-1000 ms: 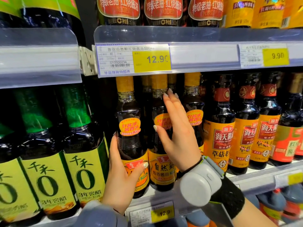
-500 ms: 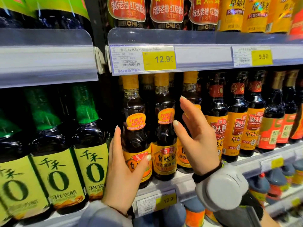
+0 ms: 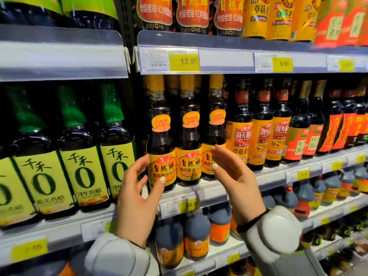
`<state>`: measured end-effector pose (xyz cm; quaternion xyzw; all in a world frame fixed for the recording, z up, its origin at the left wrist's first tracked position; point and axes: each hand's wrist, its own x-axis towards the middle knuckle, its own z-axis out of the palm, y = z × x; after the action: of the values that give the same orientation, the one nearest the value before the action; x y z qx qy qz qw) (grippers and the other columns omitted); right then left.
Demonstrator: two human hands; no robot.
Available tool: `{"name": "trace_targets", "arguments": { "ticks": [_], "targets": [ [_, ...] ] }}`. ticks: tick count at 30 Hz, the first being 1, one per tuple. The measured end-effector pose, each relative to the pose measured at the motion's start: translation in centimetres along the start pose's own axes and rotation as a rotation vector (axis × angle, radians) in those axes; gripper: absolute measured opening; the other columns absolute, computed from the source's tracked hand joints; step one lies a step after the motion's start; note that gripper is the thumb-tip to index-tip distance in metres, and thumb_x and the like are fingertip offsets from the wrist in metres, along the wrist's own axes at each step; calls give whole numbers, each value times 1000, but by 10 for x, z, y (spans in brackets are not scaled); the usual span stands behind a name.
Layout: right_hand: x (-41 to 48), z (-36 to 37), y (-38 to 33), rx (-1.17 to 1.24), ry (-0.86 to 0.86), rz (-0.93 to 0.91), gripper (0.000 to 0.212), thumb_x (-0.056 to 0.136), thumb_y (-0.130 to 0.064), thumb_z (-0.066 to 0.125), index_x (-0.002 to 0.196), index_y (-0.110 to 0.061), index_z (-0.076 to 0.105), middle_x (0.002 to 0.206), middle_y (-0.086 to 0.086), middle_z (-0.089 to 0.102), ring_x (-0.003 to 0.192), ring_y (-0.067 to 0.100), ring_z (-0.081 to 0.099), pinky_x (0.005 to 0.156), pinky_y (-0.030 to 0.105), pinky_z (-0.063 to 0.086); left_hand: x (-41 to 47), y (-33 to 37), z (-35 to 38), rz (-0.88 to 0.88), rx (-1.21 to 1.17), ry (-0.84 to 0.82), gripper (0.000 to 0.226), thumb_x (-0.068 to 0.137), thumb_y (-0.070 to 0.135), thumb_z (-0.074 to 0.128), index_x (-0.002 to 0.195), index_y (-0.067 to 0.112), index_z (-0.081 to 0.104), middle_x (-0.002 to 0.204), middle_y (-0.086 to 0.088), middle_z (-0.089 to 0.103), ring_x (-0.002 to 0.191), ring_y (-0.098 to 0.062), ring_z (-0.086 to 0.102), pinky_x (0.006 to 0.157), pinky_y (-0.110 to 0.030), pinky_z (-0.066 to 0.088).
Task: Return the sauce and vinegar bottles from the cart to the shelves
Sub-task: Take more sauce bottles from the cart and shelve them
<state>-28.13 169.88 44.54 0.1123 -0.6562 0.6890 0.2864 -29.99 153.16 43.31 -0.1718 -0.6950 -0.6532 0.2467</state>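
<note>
Three dark soy sauce bottles with yellow caps and orange labels stand in a row on the middle shelf (image 3: 215,193). The leftmost bottle (image 3: 159,140) stands upright at the shelf's front edge. My left hand (image 3: 135,198) is just below and left of it, fingers spread, with the thumb tip against its label. The middle bottle (image 3: 189,148) stands free between my hands. In front of the third bottle (image 3: 216,124), my right hand (image 3: 237,180) is held up, loosely curled, holding nothing. No cart is in view.
Green-labelled vinegar bottles (image 3: 83,172) fill the shelf bay to the left. Orange and red labelled soy bottles (image 3: 260,136) crowd the shelf to the right. Jugs with grey caps (image 3: 197,236) sit on the shelf below. More bottles stand above the 12.90 price tag (image 3: 184,60).
My left hand has loosened its grip on the leftmost bottle and dropped lower. My right hand has come away from the bottle necks, down and to the right. The view has shifted left.
</note>
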Motion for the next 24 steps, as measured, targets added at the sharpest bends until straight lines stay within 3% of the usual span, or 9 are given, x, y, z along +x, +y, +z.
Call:
{"name": "trace_targets", "arguments": {
  "ticks": [6, 11, 13, 20, 24],
  "targets": [
    [-54, -8, -8, 51, -61, 118, 40, 86, 6, 49, 98, -31, 54, 105, -16, 59, 89, -16, 58, 81, 4, 46, -58, 22, -15, -117, -21, 64, 52, 80, -7, 57, 100, 40, 48, 112, 20, 53, 108, 5, 49, 91, -10, 35],
    [-93, 0, -22, 43, -80, 202, 36, 86, 5, 50, 102, -27, 54, 109, -7, 59, 102, -2, 53, 90, 10, 44, -91, 43, -39, -215, -3, 72, 39, 81, -7, 56, 105, 23, 50, 113, 0, 56, 109, -9, 50, 101, -25, 34],
    [-103, 1, -27, 47, -59, 227, 35, 86, 5, 50, 109, -20, 53, 111, -3, 58, 102, 5, 55, 89, 9, 44, -101, 48, -46, -236, -3, 78, 39, 81, -7, 56, 102, 26, 50, 112, 1, 55, 110, -12, 49, 104, -27, 33],
    [-153, 42, -46, 64, 0, 275, 30, 87, 4, 49, 109, -15, 53, 109, -2, 57, 96, -2, 53, 77, 3, 46, -132, 57, -105, -291, -40, 71, 36, 81, -7, 56, 107, 18, 50, 104, 11, 56, 105, -10, 52, 99, -29, 35],
    [-188, 84, -54, 42, 74, 263, 29, 87, 5, 50, 109, -14, 53, 107, -2, 58, 94, -1, 53, 76, 2, 46, -141, 60, -157, -288, -21, -22, 34, 82, -7, 55, 108, 14, 48, 111, -3, 55, 108, -15, 49, 96, -26, 34]
  ]
}}
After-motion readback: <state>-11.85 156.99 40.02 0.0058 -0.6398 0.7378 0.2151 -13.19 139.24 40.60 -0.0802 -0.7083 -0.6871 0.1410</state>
